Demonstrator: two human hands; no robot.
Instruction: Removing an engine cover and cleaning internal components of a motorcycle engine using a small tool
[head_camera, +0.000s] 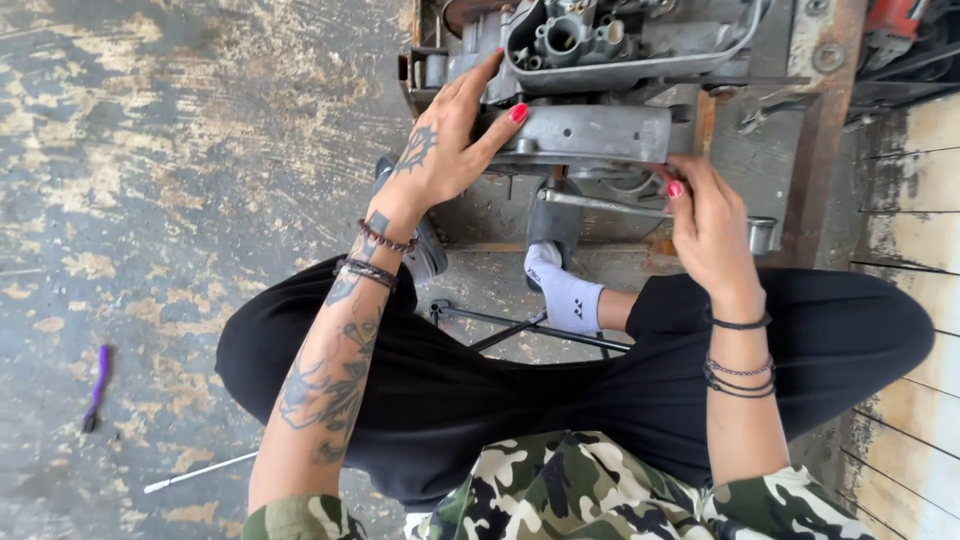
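We see one grey cast-metal engine block (600, 90), scuffed and oily, sitting on a rusty steel stand (820, 130) above the worn concrete floor (150, 200); its long axis runs side to side before the seated person. Two hands work it. The left hand (445, 150), its grip spread wide, lies flat on the block's left end, thumb on the front face. The right hand (705, 220) pinches the lower front edge, fingers curled. One purple-handled tool (96, 385) lies near the floor's left edge.
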